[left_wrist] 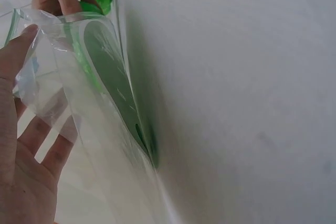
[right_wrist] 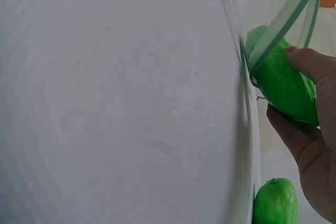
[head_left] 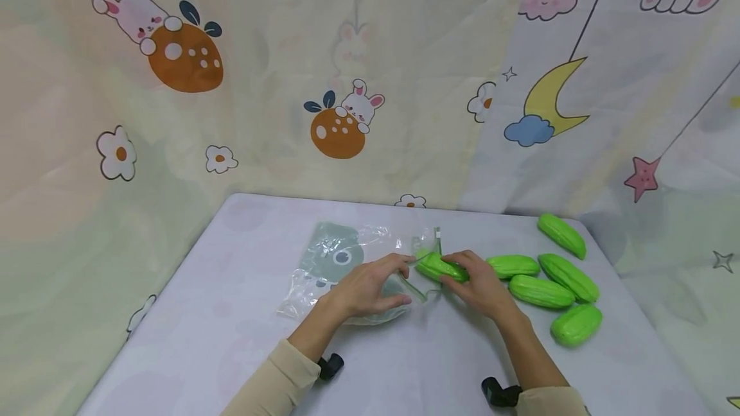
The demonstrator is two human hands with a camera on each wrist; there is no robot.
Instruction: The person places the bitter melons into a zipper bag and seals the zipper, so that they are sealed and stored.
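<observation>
A clear zip bag [head_left: 370, 236] with a grey-green animal print lies on the table, its mouth facing right and spread apart. My left hand [head_left: 370, 284] holds the bag near its mouth; in the left wrist view, several fingers [left_wrist: 60, 150] show through the film. In my right hand [head_left: 480, 284] is a plump, ridged green cucumber [head_left: 442, 268], gripped between thumb and fingers. The right wrist view shows the far end of this cucumber [right_wrist: 286, 80] inside the bag mouth, behind the green zip strip [right_wrist: 286, 19].
Several more green cucumbers [head_left: 543, 291] lie loosely grouped on the table's right side, one [head_left: 562, 236] near the back corner. The white table [head_left: 231, 313] meets a patterned cloth backdrop [head_left: 266, 82] behind. Black wrist cameras [head_left: 502, 393] sit under both forearms.
</observation>
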